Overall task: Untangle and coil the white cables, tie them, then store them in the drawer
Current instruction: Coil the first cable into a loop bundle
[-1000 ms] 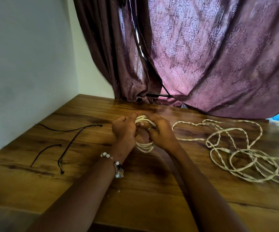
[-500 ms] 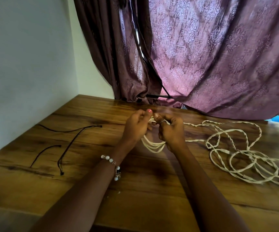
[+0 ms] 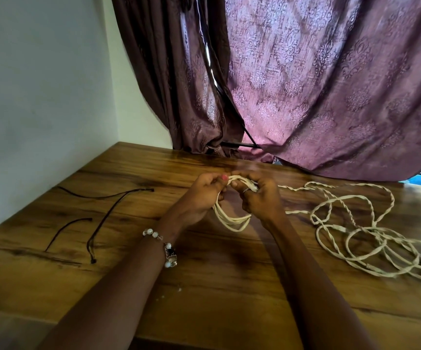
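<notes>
A small coil of white cable hangs between my two hands above the middle of the wooden table. My left hand grips the coil's left side, thumb and fingers curled round its top strands. My right hand grips the right side, fingers closed over the strands. From my right hand the cable runs on to the right into a loose tangle of white cable lying on the table. No drawer is in view.
Three thin black ties lie on the table's left part, near the white wall. A purple patterned curtain hangs over the table's far edge. The near table edge runs below my forearms.
Both hands have drifted right and a little away from me with the coil. The coil has opened into a wider loop hanging lower between them.
</notes>
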